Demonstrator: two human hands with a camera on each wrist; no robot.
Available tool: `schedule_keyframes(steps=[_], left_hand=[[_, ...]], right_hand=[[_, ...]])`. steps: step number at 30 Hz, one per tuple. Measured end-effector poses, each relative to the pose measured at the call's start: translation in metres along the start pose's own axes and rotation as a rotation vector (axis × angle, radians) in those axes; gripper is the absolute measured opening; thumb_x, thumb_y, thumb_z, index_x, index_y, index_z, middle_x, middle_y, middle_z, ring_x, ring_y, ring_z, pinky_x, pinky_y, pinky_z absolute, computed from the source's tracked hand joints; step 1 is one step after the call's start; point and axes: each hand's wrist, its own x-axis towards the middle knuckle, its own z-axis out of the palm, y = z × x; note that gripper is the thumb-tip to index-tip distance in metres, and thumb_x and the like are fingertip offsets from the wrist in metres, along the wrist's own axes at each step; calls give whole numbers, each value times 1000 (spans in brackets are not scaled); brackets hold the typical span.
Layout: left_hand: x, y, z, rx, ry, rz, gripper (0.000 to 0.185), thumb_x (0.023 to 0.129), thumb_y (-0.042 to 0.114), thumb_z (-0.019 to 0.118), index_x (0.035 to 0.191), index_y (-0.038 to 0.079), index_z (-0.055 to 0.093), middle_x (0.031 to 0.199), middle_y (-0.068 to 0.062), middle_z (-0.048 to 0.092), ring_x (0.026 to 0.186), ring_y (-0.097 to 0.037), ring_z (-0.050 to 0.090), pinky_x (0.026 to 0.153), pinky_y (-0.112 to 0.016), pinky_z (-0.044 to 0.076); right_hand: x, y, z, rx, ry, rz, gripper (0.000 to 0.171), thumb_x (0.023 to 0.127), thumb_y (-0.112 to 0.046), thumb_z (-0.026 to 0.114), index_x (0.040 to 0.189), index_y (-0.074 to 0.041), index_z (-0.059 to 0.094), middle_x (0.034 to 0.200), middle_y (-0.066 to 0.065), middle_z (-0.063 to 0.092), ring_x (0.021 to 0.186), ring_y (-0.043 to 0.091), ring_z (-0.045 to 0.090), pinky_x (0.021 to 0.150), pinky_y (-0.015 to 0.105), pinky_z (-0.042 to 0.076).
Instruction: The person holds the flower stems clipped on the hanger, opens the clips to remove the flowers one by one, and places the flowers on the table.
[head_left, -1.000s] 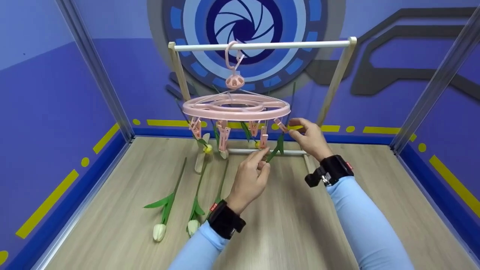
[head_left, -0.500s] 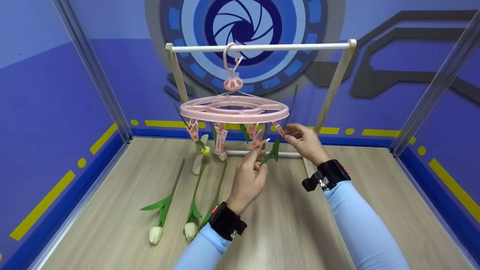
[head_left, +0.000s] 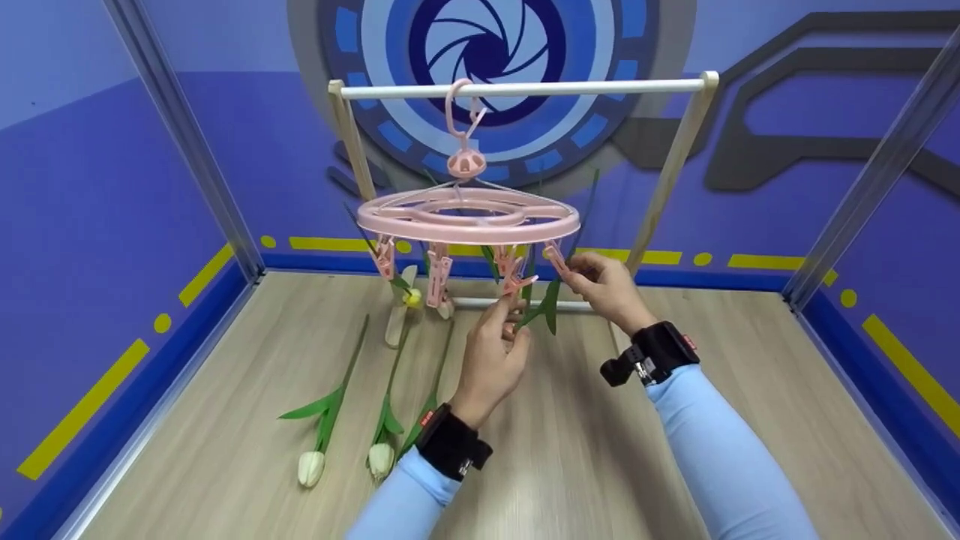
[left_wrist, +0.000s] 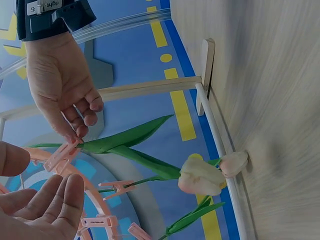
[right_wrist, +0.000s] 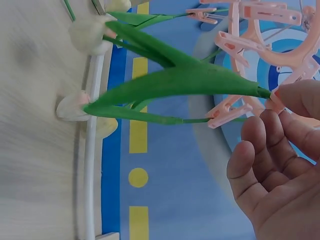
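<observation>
Pale wood-grain flooring [head_left: 600,450] carries 3 artificial white tulips with green stems [head_left: 322,420], lying loose near the person's left forearm. Farther in, the left hand [head_left: 491,360] has risen over the last second, and its fingers now touch the pink plastic clothes peg [head_left: 517,285] and the stem below it; whether they pinch it cannot be told. The right hand [head_left: 607,289] has dropped slightly and pinches the neighbouring pink peg [head_left: 556,260] against the green leaf of the tulip being hung [head_left: 550,307]. This suggests the clipping of that tulip is in hand, not finished. Above hangs 1 round pink plastic peg hanger [head_left: 469,216], showing at least 5 pegs and already holding some tulips. Behind it stands 1 wooden rail stand with a white bar [head_left: 525,88].
</observation>
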Motion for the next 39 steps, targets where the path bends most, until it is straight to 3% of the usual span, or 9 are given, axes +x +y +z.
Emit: schedule_keyframes(steps=[6,12,24,30,39], left_hand=[[-3,3,-2,-3,-1,-13,57,95,-4,61,151,-3,48,127,-16,66,106,-30,68,84,-39,58],[-8,6,-3,2,25,15,56,94,-5,61,149,-5,50,126,-16,66,104,-31,68,82,-36,58],[-18,15,0,34,56,31,46,95,-2,66,141,-2,58,120,-15,68,102,-29,68,86,-42,57],[-21,15,3,90,89,60,40,93,0,72,132,-3,64,122,-15,67,111,-27,67,93,-39,57],[-30,12,7,233,182,72,37,86,4,82,122,1,71,108,-11,69,99,-25,68,88,-43,56]], right_hand=[[-9,-10,0,-38,-3,-28,19,100,-11,67,110,4,71,91,13,69,75,18,56,64,23,44],[-22,-22,2,-73,-20,-54,19,99,-17,71,106,1,72,91,11,68,77,20,56,66,25,46],[-52,-41,12,-73,31,-133,14,96,-14,74,91,-2,69,75,3,58,67,15,49,59,24,38],[-62,-53,21,-31,64,-179,15,95,-9,74,86,-2,66,71,-1,51,63,14,46,56,23,35],[-73,-67,28,-37,126,-222,22,94,-8,74,76,-6,60,66,-5,45,59,9,43,54,22,31]])
